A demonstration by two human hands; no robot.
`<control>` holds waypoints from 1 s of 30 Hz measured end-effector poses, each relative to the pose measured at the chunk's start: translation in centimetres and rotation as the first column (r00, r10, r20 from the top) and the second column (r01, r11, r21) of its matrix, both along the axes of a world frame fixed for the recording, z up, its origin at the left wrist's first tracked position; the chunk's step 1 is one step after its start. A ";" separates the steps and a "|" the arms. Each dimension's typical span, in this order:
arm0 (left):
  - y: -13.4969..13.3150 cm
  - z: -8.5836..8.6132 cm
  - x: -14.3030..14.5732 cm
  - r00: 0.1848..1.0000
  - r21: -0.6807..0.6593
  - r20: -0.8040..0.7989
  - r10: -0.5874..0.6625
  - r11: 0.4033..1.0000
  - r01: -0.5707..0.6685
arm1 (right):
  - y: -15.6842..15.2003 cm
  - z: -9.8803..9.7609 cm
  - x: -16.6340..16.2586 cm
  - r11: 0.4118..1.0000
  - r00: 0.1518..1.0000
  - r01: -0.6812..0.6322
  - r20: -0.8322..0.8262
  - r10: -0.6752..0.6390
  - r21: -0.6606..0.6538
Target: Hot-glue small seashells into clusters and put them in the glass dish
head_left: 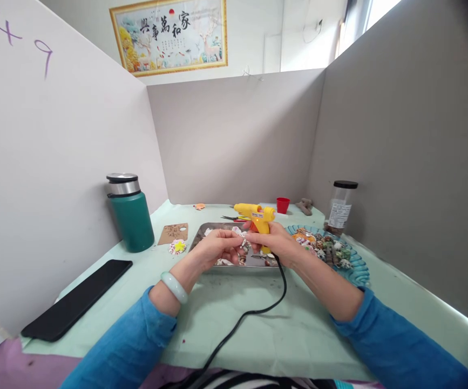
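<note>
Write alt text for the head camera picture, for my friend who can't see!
A person's right hand holds a yellow glue gun over a metal tray, while the left hand pinches a small piece. A green bottle stands to the left, and a blue dish of colourful bits sits to the right.

The glue gun is in the right hand. On the surface, the tray is between the water bottle, left, and the plate, right.
</note>
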State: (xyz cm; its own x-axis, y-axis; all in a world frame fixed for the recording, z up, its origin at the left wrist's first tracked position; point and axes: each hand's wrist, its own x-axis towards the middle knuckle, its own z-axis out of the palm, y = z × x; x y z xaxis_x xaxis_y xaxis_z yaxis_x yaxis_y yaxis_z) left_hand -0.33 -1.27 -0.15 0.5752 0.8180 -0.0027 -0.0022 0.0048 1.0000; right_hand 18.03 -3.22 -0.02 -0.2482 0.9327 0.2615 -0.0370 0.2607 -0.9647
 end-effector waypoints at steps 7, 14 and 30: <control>0.2 -0.3 0.3 0.996 0.101 -0.032 0.083 0.992 -0.080 | 0.5 -0.7 0.0 0.983 0.993 -0.072 -0.109 0.054 -0.168; 0.3 -0.3 0.3 0.987 0.081 0.046 0.155 0.984 -0.158 | 0.4 -0.3 0.2 0.997 0.999 -0.040 0.011 0.041 -0.064; 0.2 0.0 -0.4 0.969 -0.185 0.202 -0.145 0.966 0.183 | -0.2 0.0 0.0 0.965 0.981 0.080 0.152 -0.120 0.248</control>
State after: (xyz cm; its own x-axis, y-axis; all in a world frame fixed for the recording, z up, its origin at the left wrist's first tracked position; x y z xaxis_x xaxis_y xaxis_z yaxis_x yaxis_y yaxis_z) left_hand -0.72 -1.11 -0.12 0.7072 0.7060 -0.0375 -0.1700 0.2213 0.9603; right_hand 17.98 -3.42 0.00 -0.2153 0.8698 0.4440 0.1550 0.4794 -0.8638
